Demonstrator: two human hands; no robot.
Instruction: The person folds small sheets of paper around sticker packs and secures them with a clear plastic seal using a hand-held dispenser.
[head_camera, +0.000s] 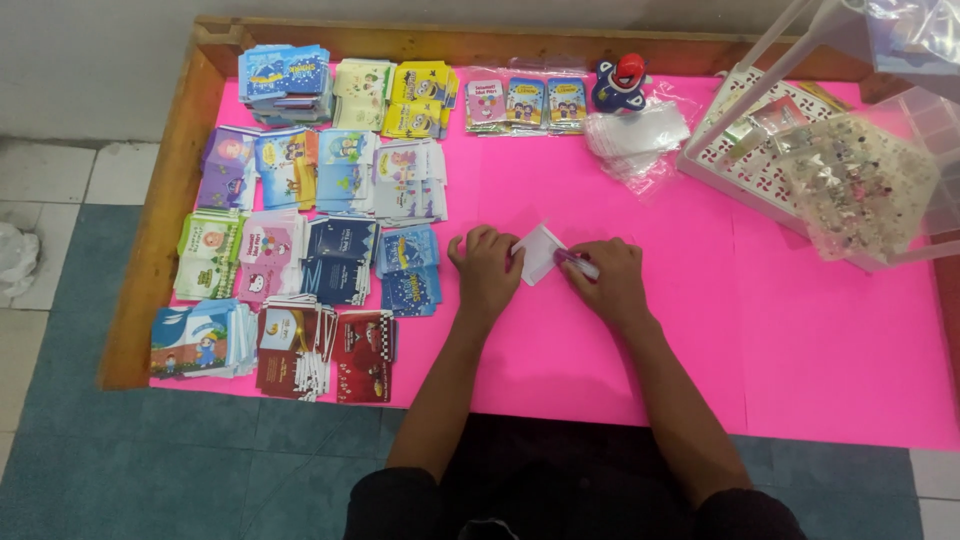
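Left hand curled, fingertips pinning a small white envelope flat on the pink sheet. Right hand closed around a pen, mostly hidden by fingers, tip at envelope's edge. Beside, card stacks; clear bin cut off at right

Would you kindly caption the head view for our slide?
Left hand steadies a small white envelope while right hand holds a pen on pink table.

white basket cut off, pen half hidden
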